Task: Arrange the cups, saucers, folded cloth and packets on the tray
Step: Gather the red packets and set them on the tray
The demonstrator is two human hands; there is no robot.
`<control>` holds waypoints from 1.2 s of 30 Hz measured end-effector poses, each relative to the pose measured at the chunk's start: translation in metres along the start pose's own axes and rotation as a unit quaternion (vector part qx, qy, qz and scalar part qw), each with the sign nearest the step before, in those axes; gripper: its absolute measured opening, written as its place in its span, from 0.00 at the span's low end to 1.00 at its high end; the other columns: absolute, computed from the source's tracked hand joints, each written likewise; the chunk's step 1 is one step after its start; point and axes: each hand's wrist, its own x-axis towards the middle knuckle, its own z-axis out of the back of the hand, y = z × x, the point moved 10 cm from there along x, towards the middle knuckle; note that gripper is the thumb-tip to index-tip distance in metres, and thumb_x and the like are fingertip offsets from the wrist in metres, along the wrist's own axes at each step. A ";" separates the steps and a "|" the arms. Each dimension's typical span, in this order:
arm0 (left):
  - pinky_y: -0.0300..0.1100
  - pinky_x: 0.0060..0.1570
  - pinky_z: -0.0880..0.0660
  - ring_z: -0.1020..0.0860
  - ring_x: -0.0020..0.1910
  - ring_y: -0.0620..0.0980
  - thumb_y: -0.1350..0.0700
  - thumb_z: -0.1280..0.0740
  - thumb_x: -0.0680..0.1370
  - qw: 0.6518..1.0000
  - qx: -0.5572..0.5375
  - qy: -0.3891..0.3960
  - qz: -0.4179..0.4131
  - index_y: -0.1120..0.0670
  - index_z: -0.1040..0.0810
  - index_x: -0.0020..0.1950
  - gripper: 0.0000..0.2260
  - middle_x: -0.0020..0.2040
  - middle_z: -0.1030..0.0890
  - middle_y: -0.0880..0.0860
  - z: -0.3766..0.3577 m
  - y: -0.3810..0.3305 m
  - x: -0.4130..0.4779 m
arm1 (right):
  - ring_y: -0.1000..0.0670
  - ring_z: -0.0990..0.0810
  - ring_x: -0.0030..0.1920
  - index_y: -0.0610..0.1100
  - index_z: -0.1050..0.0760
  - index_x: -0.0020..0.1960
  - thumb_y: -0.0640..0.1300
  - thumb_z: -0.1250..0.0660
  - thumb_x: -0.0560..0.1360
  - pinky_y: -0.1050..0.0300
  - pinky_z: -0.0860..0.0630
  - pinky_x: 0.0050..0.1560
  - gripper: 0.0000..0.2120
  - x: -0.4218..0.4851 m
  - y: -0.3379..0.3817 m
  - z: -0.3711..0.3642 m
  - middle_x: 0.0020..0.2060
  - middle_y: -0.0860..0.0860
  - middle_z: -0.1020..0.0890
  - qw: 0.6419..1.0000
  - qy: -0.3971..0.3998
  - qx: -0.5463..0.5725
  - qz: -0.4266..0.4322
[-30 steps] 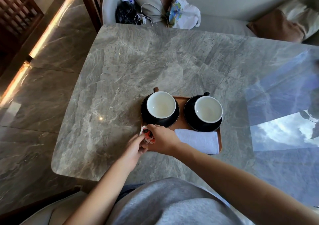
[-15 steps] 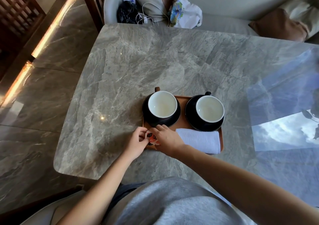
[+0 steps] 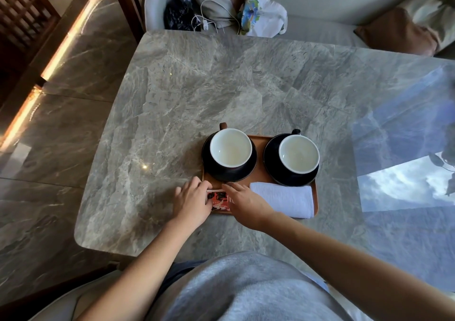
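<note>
Both hands bracket the red-and-black printed packets (image 3: 218, 199), neither closed around them; left hand (image 3: 190, 203) has loosely bent fingers with tips at the packets' left edge; right hand (image 3: 246, 205) has fingers out fairly straight along their right edge; can't tell how many packets are in the stack. Packets lie flat in the near-left corner of the brown tray (image 3: 260, 173); folded white cloth (image 3: 282, 199) lies flat just to their right along the tray's near edge, right hand between the two. Far half of the tray: left cup (image 3: 231, 148) upright on left saucer (image 3: 229, 176), right cup (image 3: 299, 153) upright on right saucer (image 3: 291, 180); both cups white inside, both saucers black, saucers side by side and nearly touching; left saucer overhangs the tray's left edge. Tray sits near the front edge of a grey marble table (image 3: 197, 86). Beyond the table's far edge, a pale seat holds a white printed plastic bag (image 3: 263, 10), a black bag (image 3: 178, 13) and a white cable (image 3: 209, 13); brown cushion (image 3: 394, 35) far right.
</note>
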 end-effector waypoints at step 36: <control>0.49 0.63 0.39 0.31 0.60 0.51 0.47 0.33 0.71 0.985 0.023 0.082 -0.152 0.47 0.31 0.64 0.22 0.58 0.29 0.49 -0.020 -0.038 0.000 | 0.51 0.25 0.63 0.45 0.27 0.65 0.63 0.50 0.79 0.51 0.35 0.69 0.27 -0.025 -0.009 -0.033 0.60 0.49 0.21 0.742 0.099 0.620 -0.237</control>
